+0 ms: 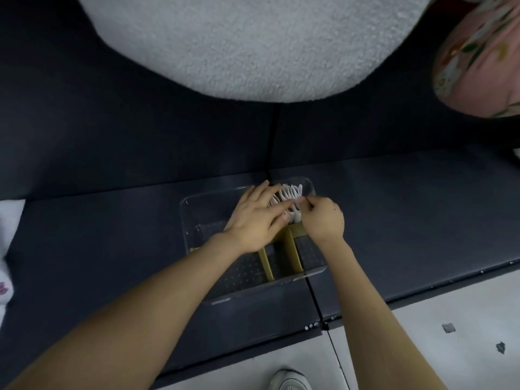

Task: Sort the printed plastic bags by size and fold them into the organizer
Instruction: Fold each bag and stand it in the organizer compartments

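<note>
Dark seat cushions (112, 235) bear a clear organizer (194, 209); the left hand (253, 218) presses flat-fingered against folded bags (291, 192) at its far right, the right hand (323, 218) apparently pinching their top edge.

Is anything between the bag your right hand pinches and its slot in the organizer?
Nothing separate shows. The right hand pinches a folded bag at the near end of the row of bags in the far compartment of the organizer; the left hand lies flat across that row.
</note>
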`<action>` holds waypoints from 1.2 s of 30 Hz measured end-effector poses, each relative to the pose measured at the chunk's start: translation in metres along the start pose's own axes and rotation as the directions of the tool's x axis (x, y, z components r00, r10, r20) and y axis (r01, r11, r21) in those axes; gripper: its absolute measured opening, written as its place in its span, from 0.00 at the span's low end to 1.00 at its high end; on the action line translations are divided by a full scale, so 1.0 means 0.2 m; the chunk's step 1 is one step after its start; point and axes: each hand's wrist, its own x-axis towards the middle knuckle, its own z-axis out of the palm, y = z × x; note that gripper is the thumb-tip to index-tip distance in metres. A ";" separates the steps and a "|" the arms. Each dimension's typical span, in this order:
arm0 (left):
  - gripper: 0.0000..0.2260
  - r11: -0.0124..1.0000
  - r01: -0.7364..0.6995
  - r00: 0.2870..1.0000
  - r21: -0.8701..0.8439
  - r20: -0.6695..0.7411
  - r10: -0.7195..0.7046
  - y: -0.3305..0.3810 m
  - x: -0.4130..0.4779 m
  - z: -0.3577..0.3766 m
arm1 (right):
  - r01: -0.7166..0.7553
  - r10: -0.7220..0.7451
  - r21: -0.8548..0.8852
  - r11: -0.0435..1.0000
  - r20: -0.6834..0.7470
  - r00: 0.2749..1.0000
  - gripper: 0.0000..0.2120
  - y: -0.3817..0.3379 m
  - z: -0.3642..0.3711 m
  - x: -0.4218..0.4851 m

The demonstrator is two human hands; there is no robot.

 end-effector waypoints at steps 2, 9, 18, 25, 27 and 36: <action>0.19 1.000 0.002 1.000 -0.009 -0.023 -0.002 0.00 -0.06 -0.03 | 0.033 -0.039 -0.065 0.997 -0.101 0.994 0.14 -0.02 0.00 -0.06; 0.18 0.983 0.163 0.940 -0.088 -0.290 -0.181 -0.20 -0.70 -0.16 | 0.305 -0.309 -0.074 0.950 -0.394 0.866 0.11 -0.38 0.16 -0.46; 0.33 0.412 0.892 0.413 0.187 0.032 -0.910 -0.81 -2.08 -0.22 | 0.591 -0.474 -0.214 0.778 0.418 0.775 0.25 -0.64 0.89 -1.12; 0.31 0.459 0.866 0.428 0.199 0.181 -0.885 -0.99 -2.35 -0.23 | 0.554 -0.300 -0.296 0.778 0.600 0.742 0.52 -0.63 1.04 -1.19; 0.23 0.467 0.876 0.454 0.122 0.116 -0.883 -0.98 -2.36 -0.24 | 0.535 -0.260 -0.316 0.784 0.615 0.744 0.49 -0.66 1.02 -1.20; 0.44 0.633 0.721 0.690 -0.280 0.218 -0.690 -0.79 -2.10 -0.31 | 0.657 -0.635 0.179 0.732 0.530 0.563 0.39 -0.89 1.00 -1.32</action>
